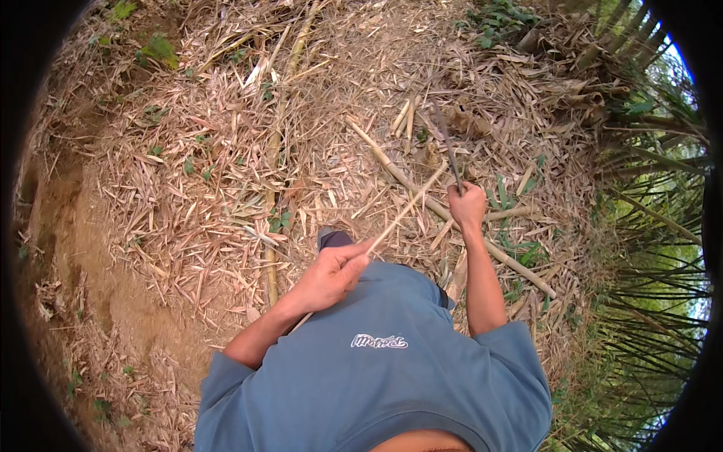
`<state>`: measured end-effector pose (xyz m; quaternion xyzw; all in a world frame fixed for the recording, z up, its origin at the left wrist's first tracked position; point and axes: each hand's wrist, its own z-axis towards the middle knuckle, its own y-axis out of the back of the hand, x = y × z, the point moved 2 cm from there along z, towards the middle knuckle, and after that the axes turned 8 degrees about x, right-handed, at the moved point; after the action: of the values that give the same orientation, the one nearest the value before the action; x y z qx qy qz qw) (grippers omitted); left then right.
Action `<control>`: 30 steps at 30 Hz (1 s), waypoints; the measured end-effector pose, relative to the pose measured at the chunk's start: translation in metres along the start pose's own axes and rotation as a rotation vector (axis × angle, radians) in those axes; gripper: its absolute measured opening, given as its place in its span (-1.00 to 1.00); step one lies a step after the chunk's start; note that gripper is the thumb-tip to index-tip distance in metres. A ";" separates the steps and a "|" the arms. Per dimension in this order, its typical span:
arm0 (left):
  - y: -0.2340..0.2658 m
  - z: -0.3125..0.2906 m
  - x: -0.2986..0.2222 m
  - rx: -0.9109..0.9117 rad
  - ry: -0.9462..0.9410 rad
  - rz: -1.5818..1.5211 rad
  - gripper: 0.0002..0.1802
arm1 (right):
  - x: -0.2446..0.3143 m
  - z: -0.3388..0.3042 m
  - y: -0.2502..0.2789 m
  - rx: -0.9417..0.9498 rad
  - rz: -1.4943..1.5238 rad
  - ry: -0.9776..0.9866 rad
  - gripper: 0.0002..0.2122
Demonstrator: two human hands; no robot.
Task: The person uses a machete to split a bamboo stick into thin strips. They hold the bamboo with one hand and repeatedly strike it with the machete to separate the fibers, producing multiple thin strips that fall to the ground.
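Observation:
My left hand (pixel 330 277) is closed around a thin, pale bamboo stick (pixel 407 209), in front of my blue shirt. The stick slants up to the right, and its lower end shows again below my wrist. In my right hand (pixel 468 205), held farther out to the right, is a long, narrow, dark-bladed knife (pixel 449 147) pointing away from me. My fist hides its handle. The blade is beside the stick's far tip; whether they touch I cannot tell. Beyond both hands a thicker bamboo pole (pixel 392 167) lies diagonally on the ground.
Dry bamboo leaves (pixel 211 135) cover most of the ground. Another long bamboo pole (pixel 272 196) runs away from me on the left. Short cut pieces (pixel 405 117) lie ahead. A bare earth slope (pixel 120 279) is at far left; bamboo stems (pixel 655 301) crowd the right.

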<state>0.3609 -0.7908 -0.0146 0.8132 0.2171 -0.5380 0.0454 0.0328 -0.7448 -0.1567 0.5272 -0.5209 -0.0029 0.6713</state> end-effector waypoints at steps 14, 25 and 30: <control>0.020 0.017 0.036 -0.343 -0.410 0.587 -0.65 | 0.088 -0.088 -0.019 0.175 -0.161 0.646 -0.85; 0.012 0.011 0.027 -0.431 -0.413 0.664 -0.73 | 0.102 -0.106 -0.017 0.279 -0.097 0.729 -0.87; 0.007 0.000 0.015 -0.493 -0.686 1.664 -0.68 | 0.090 -0.095 -0.024 0.155 -0.113 0.766 -0.85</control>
<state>0.3692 -0.7927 -0.0290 0.4712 -0.3526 -0.4818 0.6492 0.1536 -0.7386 -0.1017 0.5671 -0.2014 0.1962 0.7742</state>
